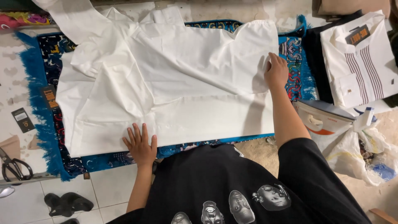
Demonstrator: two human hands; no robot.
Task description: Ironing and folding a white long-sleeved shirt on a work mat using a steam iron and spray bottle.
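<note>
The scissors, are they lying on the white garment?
No, the scissors lie on the floor left of the blue rug, apart from the white garment.

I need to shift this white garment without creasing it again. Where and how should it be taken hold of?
Probably by the straight right-hand edge of the white garment, coming in from the right, where the right hand already rests. It lies flat there on the blue patterned rug; the left hand presses the near edge flat.
</note>
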